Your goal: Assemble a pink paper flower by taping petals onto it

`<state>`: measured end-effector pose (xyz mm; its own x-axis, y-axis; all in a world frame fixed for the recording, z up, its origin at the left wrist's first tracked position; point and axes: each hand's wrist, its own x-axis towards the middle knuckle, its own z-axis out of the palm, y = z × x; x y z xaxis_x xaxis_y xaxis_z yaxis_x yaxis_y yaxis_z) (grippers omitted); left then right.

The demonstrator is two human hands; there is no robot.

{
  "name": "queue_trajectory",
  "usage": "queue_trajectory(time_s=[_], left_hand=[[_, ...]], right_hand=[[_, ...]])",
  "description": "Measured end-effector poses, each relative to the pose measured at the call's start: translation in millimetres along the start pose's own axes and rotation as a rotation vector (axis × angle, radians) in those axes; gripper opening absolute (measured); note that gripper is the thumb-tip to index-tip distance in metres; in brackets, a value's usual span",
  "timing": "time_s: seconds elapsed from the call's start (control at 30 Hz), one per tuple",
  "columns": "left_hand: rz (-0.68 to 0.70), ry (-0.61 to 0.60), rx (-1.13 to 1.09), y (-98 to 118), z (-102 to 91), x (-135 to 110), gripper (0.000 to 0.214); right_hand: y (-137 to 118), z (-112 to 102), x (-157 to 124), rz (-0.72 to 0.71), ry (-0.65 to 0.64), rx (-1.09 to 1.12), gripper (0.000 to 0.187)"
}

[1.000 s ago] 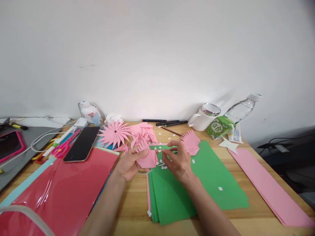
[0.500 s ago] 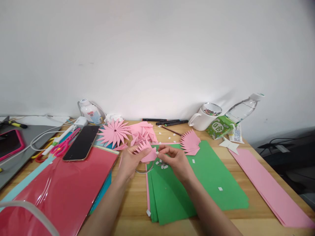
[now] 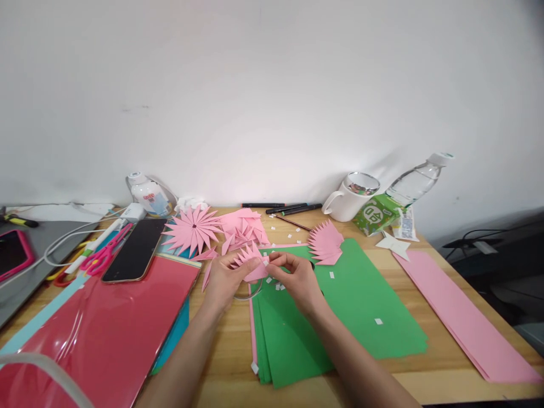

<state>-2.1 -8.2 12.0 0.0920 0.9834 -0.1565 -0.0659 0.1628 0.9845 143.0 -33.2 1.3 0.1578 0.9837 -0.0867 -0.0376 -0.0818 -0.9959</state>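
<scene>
My left hand (image 3: 223, 277) is closed round a small pink paper piece with cut spiky fringes (image 3: 251, 262), held just above the table. My right hand (image 3: 295, 276) pinches the right edge of that same piece, where a tiny white tab shows at the fingertips. Both hands meet over the top left corner of a stack of green paper sheets (image 3: 340, 317). Small white scraps lie scattered on the green sheets near my fingers. A finished pink paper flower (image 3: 192, 229) and more pink fringed pieces (image 3: 326, 243) lie just beyond.
Red glossy sheets (image 3: 102, 334) cover the left, with a black phone (image 3: 135, 249) and pink scissors (image 3: 104, 255) above them. A white mug (image 3: 352, 196), green tissue pack (image 3: 375, 215), water bottle (image 3: 414, 180) and pens (image 3: 293, 208) line the back. Pink paper strips (image 3: 463, 317) lie right.
Both hands have drawn closer together and lifted the pink piece slightly; my right hand moved from the green sheet to pinch the piece's edge. The view shifted a little.
</scene>
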Motion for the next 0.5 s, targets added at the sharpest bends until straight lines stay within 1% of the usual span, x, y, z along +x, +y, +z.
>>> queue_trajectory(time_s=[0.1, 0.37, 0.5], left_hand=[[0.013, -0.002, 0.037, 0.9, 0.6, -0.8, 0.019], [0.120, 0.023, 0.153, 1.1, -0.4, 0.1, 0.011], [0.109, -0.010, 0.150, 1.1, -0.8, -0.1, 0.010]], right_hand=[[2.8, 1.7, -0.2, -0.004, 0.020, 0.021, 0.018], [6.2, 3.1, 0.2, 0.001, 0.049, 0.003, 0.015], [5.0, 1.8, 0.7, 0.034, 0.032, 0.021, 0.015]])
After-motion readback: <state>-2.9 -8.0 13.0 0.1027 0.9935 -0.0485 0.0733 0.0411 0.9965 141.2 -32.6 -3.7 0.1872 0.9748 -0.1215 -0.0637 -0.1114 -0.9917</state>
